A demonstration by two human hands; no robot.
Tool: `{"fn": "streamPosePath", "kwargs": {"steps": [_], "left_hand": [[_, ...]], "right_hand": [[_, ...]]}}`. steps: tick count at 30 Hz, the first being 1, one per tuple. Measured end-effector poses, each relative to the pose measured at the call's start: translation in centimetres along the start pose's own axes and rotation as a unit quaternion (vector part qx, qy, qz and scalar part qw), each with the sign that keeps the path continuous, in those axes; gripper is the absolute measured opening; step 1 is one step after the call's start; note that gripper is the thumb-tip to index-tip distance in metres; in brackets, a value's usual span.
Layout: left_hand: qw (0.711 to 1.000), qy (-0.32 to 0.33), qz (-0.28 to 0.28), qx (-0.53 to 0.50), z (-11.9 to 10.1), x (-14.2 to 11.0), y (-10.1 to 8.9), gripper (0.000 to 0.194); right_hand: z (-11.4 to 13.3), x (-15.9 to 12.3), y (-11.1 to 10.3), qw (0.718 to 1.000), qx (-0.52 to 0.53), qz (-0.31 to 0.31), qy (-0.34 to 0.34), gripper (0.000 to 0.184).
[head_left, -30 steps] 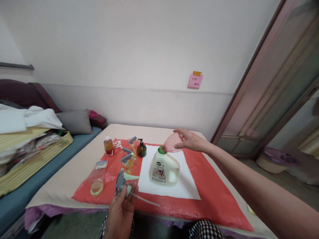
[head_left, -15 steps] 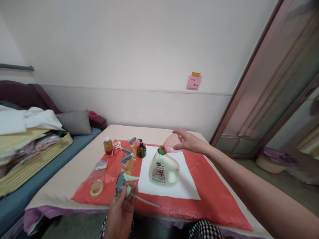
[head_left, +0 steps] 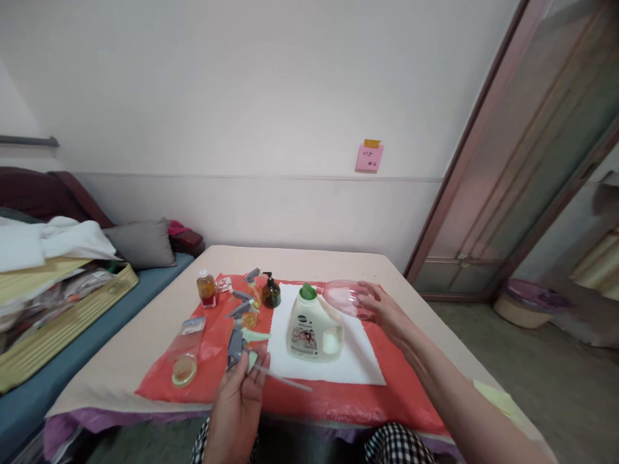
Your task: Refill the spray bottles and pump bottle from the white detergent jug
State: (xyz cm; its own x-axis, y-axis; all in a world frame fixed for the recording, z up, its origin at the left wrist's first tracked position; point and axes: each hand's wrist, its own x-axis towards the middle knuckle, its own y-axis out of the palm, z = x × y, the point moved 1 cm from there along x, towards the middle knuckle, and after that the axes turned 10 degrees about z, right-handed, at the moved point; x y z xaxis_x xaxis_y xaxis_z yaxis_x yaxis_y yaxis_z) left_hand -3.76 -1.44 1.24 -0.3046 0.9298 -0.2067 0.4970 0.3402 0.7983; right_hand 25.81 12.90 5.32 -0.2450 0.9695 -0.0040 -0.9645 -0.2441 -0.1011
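My left hand (head_left: 239, 393) grips a grey and pale-green spray trigger head (head_left: 235, 348), its thin dip tube sticking out to the right. In my right hand (head_left: 384, 309) is a clear plastic bottle (head_left: 341, 295), lying nearly level with its mouth end by the neck of the detergent jug (head_left: 314, 332). Whether the mouth touches the jug's green neck (head_left: 307, 293) I cannot tell. The pale jug stands upright on a white sheet (head_left: 360, 361), with a picture label and a side handle.
Left of the jug stand a dark pump bottle (head_left: 271, 292), spray bottles (head_left: 250, 318) and a bottle of amber and red liquid (head_left: 207, 290). A clear bottle (head_left: 186, 361) lies nearer the red cover's (head_left: 329, 403) left edge. A pink note (head_left: 369, 158) hangs on the wall.
My right hand has moved right and down, bringing the clear bottle from a steep tilt over the jug's opening to nearly level. My left hand still holds the trigger head.
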Motion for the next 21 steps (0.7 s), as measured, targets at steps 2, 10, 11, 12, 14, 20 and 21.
{"fn": "streamPosePath", "kwargs": {"steps": [2,10,11,12,14,20,21], "left_hand": [[1.0,0.016,0.001,-0.009,-0.3,0.5,1.4,0.019],[0.996,0.052,0.022,-0.064,-1.5,1.7,7.1,0.018],[0.996,0.053,0.024,-0.062,-1.4,1.6,7.3,0.019],[0.996,0.054,0.027,-0.059,-1.4,1.5,7.5,0.019],[0.996,0.055,0.034,-0.054,-1.3,1.2,7.4,0.02],[0.995,0.083,0.031,-0.046,-1.7,1.3,6.3,0.019],[0.995,0.086,0.036,-0.037,-1.6,1.4,6.2,0.019]], "right_hand": [[-1.8,-1.8,0.7,0.998,0.065,0.007,0.006,0.057],[-6.9,-8.1,5.6,0.931,0.352,0.093,0.026,0.05],[-7.1,-8.3,5.9,0.926,0.362,0.103,0.022,0.051],[-7.1,-8.4,6.1,0.922,0.369,0.114,0.019,0.051],[-7.2,-8.4,6.0,0.922,0.368,0.124,0.016,0.05],[-7.2,-8.6,5.3,0.931,0.346,0.115,0.017,0.051],[-7.2,-8.7,5.4,0.933,0.341,0.116,0.018,0.052]]}}
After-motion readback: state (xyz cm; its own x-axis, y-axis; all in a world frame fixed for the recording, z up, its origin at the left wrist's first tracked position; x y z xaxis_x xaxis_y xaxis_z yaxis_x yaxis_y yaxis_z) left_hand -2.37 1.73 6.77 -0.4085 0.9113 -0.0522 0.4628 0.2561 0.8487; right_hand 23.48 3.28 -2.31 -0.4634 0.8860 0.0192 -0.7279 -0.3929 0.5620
